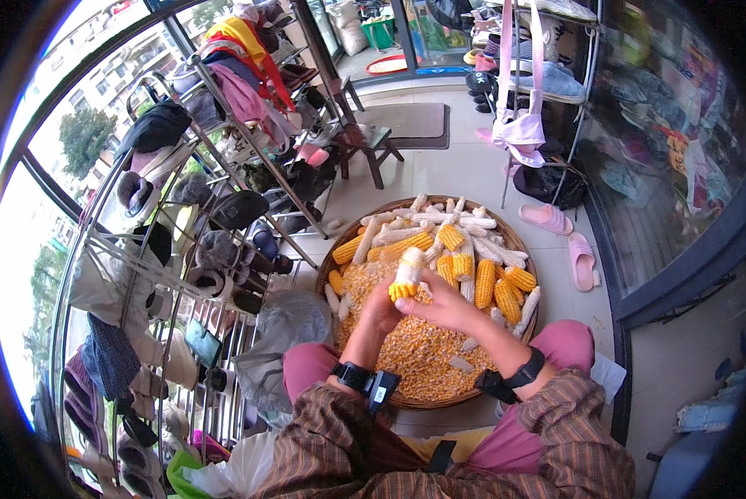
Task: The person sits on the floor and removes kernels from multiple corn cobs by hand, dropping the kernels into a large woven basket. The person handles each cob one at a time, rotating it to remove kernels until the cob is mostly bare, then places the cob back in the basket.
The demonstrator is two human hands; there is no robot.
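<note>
A partly shelled corn cob (409, 269) stands roughly upright between my hands, its top bare and white, with yellow kernels lower down. My left hand (382, 305) is wrapped around its lower part. Against the other side rests my right hand (443, 304), its thumb near the kernels and its fingers behind the cob. Beneath them a wide round wicker basket (521, 232) holds loose corn kernels (426, 358) in its near half. Whole yellow ears (484, 284) lie at its right, and stripped white cobs (454, 219) are heaped along the far side.
Left of the basket stand metal shoe racks (273, 165) loaded with shoes and caps, beside a grey plastic bag (289, 330). A small wooden stool (368, 145) and a mat (407, 121) lie beyond. Pink slippers (580, 262) sit on the tiles at right, by a glass panel (666, 156).
</note>
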